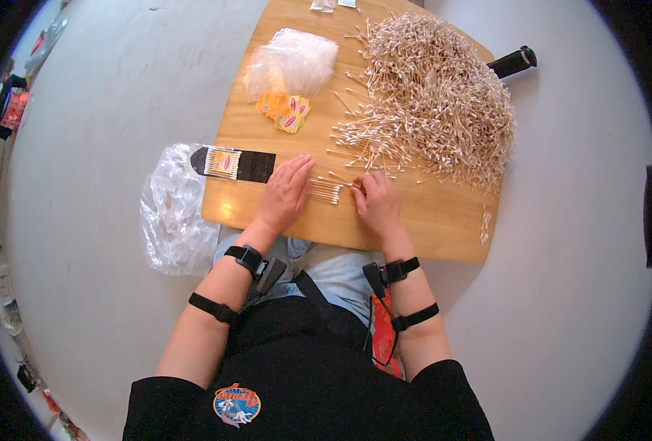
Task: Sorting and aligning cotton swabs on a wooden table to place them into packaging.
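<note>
A short row of cotton swabs (324, 192) lies side by side on the wooden board, between my two hands. My left hand (287, 194) rests flat with its fingers stretched out, its edge against the left ends of the row. To the right of the row, my right hand (379, 203) has its fingers curled into a pinch. A swab's tip runs up to those fingertips and seems to be held there, though the fingers hide part of it. Left of my left hand is a black strip (256, 166), bearing a neat row of swabs with a yellow card (224, 161) on top.
A large heap of loose swabs (443, 95) covers the board's far right. Clear plastic bags (293, 59) and yellow cards (291, 114) lie at the far left. Few swabs (485, 225) sit near the board's right edge (480, 250). A crumpled clear bag (175, 213) hangs beside the left edge.
</note>
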Demonstrator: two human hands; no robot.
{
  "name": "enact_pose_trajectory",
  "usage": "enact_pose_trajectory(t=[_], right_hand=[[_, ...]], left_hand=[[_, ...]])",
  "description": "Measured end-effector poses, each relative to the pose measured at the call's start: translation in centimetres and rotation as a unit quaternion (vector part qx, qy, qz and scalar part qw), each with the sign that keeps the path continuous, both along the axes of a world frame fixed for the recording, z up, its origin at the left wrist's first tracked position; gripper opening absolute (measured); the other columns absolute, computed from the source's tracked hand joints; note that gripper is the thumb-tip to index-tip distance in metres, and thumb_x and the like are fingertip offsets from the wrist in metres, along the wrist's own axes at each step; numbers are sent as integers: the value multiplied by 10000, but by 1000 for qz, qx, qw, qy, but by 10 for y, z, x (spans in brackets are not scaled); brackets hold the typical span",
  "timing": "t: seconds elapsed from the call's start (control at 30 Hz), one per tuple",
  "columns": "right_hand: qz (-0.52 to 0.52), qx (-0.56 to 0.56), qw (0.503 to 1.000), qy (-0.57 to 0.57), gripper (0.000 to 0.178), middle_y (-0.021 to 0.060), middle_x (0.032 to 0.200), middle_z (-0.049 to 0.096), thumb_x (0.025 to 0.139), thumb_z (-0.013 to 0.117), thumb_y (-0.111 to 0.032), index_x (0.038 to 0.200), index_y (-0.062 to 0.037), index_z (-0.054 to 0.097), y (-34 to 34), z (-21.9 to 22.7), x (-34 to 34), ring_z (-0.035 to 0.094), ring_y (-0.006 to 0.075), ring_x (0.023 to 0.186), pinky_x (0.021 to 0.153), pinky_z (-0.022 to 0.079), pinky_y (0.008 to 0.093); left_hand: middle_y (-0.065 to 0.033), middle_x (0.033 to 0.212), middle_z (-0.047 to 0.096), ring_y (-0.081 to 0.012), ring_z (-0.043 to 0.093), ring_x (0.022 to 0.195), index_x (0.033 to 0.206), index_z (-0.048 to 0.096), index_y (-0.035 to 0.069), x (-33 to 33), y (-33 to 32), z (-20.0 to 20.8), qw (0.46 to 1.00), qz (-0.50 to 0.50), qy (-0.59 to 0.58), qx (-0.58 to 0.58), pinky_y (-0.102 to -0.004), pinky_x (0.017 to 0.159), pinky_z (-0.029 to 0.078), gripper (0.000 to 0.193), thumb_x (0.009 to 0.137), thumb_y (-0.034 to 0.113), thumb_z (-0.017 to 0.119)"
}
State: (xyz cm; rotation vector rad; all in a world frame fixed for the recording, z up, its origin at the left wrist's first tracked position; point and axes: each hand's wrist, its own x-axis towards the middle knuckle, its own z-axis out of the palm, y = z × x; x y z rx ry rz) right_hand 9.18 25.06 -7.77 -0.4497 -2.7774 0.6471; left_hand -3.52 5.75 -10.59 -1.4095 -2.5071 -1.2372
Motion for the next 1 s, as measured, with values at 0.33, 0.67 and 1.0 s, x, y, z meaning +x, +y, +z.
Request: enact_pose_trajectory(t=[0.33,0.67,1.0], right_hand=[[25,-4,999,47,105,118,900,600,831,649,-61,925,-74,605,-20,-8,-11,603,336,866,730,505,436],[-146,-6,986,78,192,133,967,603,838,652,-80,1022,-71,597,21,-1,17,582,339,967,829,483,446],[-161,28,982,99,89,130,883,577,856,653,-126,898,-79,591,25,-30,26,571,340,878,749,465,447]], left_hand=[[-132,1518,415,-276,386,1414,1454,417,74,7,4,5,995,-49,-2,-87,-456,1176,286,579,930,236,602],[-126,1465,470,-268,399,1403,1312,536,61,5,7,0,993,-39,24,-112,-460,1182,261,450,922,276,606],[-162,1271,551,-338,485,1280,1142,552,28,4,2,-7,999,-36,22,-17,-478,1122,360,314,890,193,637]])
